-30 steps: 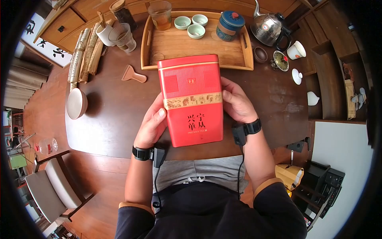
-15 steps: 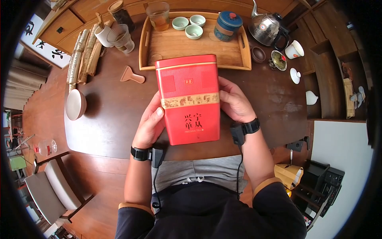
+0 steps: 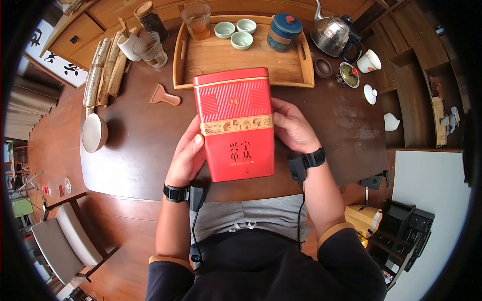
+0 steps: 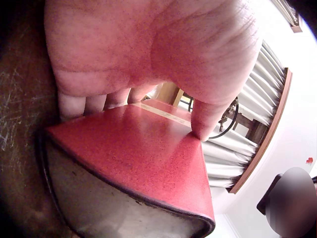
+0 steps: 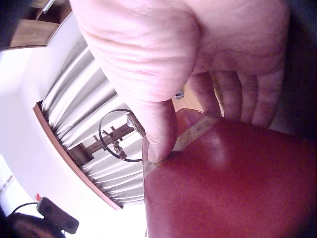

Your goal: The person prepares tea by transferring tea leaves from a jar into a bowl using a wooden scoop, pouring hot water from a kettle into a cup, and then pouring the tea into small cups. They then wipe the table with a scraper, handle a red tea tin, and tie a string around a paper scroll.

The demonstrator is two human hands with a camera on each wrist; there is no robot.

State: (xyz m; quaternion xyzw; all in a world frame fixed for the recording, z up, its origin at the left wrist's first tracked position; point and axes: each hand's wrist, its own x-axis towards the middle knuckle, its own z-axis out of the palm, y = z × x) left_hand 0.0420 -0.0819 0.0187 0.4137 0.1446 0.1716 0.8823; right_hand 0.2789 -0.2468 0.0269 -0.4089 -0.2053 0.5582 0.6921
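Note:
A tall red tea tin [image 3: 238, 105] with a gold picture band and dark lettering is held up over the near part of the table, its front tilted toward the head camera. My left hand [image 3: 187, 156] grips its left side, thumb at the front edge and fingers reaching behind. On the opposite side, my right hand [image 3: 295, 129] holds it the same way, a little higher. In the left wrist view the tin's pale bottom [image 4: 114, 203] with a dark rim shows. The right wrist view has the thumb [image 5: 161, 134] pressing at the gold band. The lid is on.
Beyond the tin lies a wooden tray [image 3: 211, 55] with small green cups [image 3: 242, 40], a glass of amber liquid and a blue canister [image 3: 284, 32]. A steel kettle [image 3: 334, 37] and lidded bowl stand right. Left are a scraper-like tool [image 3: 164, 95], bamboo scrolls and a bowl [image 3: 94, 133].
The whole head view, tin and table included, has drifted slightly left. Both hands keep the same hold on the tea tin.

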